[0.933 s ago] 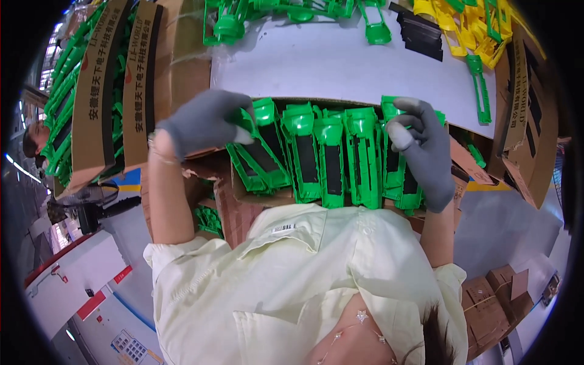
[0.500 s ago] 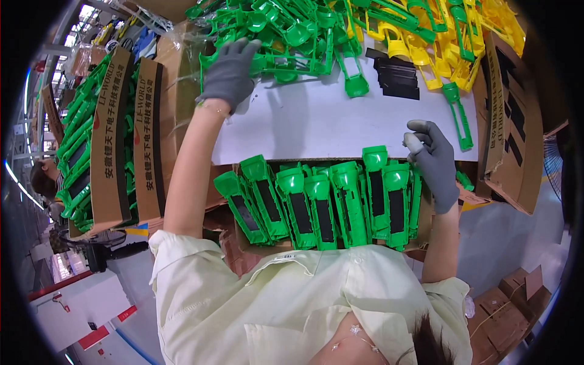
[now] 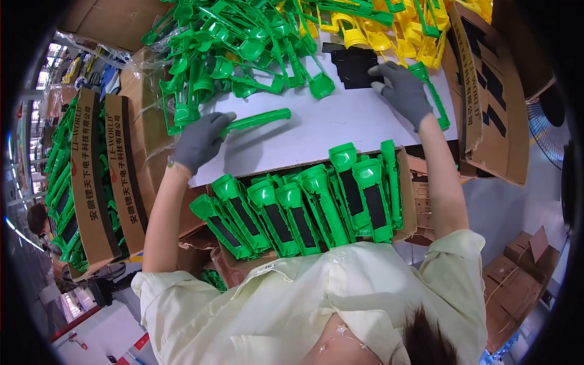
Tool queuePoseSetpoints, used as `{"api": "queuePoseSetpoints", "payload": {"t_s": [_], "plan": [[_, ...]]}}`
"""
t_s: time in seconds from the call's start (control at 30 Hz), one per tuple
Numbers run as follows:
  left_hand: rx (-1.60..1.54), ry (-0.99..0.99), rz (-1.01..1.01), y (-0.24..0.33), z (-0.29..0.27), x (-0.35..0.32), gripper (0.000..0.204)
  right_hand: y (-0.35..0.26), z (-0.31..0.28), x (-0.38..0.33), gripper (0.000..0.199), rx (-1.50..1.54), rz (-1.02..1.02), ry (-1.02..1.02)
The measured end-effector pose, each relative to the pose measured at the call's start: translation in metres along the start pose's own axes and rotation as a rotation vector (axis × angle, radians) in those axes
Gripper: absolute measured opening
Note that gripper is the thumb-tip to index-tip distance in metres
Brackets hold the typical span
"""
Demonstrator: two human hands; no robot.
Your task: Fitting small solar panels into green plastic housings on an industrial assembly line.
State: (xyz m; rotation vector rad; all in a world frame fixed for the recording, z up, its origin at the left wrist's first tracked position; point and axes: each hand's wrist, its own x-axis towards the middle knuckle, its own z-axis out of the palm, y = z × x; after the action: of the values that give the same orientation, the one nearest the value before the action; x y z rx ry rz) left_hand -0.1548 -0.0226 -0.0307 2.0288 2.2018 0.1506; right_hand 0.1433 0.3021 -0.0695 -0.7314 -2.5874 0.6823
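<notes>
My left hand (image 3: 202, 141), in a grey glove, is closed round one end of a green plastic frame (image 3: 258, 120). This long part points right, just above the white tabletop (image 3: 274, 143). Farther right, my gloved right hand (image 3: 403, 91) reaches the edge of a stack of flat black strips (image 3: 354, 67). Its thumb and forefinger are apart at the strips' right side; no strip is seen lifted. A loose green frame (image 3: 433, 97) lies just beyond that hand. Close to my body, an open carton (image 3: 406, 198) holds several upright green frames (image 3: 302, 222) with black strips on them.
Tangled green frames (image 3: 243, 42) are heaped at the far left, yellow ones (image 3: 395, 36) at the far right. Cartons (image 3: 125, 176) with more green parts stand on the left. A tall cardboard flap (image 3: 486, 103) borders the right side, with a fan (image 3: 544, 134) beyond.
My left hand has come back from the green heap with a frame in its grip. My right hand has moved forward and left to the black strips. The whole view has shifted slightly.
</notes>
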Motion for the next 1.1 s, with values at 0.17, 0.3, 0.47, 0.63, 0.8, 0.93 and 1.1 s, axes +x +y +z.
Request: {"api": "queuePoseSetpoints", "payload": {"t_s": [0.17, 0.3, 0.47, 0.63, 0.8, 0.93, 1.1], "plan": [[-0.672, 0.219, -0.498, 0.033, -0.008, -0.029, 0.028, -0.012, 0.005, 0.014, 0.026, -0.261, 0.077, -0.112], [-1.243, 0.424, -0.654, 0.067, -0.018, -0.049, 0.031, -0.009, 0.010, 0.000, 0.029, -0.225, 0.103, -0.119], [-1.607, 0.540, -0.656, 0.112, -0.025, -0.045, 0.031, -0.064, -0.026, -0.033, 0.016, 0.570, 0.404, 0.076], [-1.768, 0.380, -0.586, 0.141, -0.021, -0.033, 0.034, -0.152, -0.048, -0.073, 0.015, 0.794, 0.233, -0.067], [-1.870, 0.264, -0.577, 0.163, -0.014, -0.030, 0.029, -0.167, -0.027, -0.084, 0.019, 0.573, 0.051, -0.204], [-1.832, 0.237, -0.594, 0.169, -0.013, -0.028, 0.030, -0.170, -0.025, -0.088, 0.022, 0.494, 0.130, -0.256], [-1.851, 0.206, -0.642, 0.176, -0.009, -0.029, 0.029, -0.180, -0.027, -0.089, 0.021, 0.338, 0.155, -0.283]]}}
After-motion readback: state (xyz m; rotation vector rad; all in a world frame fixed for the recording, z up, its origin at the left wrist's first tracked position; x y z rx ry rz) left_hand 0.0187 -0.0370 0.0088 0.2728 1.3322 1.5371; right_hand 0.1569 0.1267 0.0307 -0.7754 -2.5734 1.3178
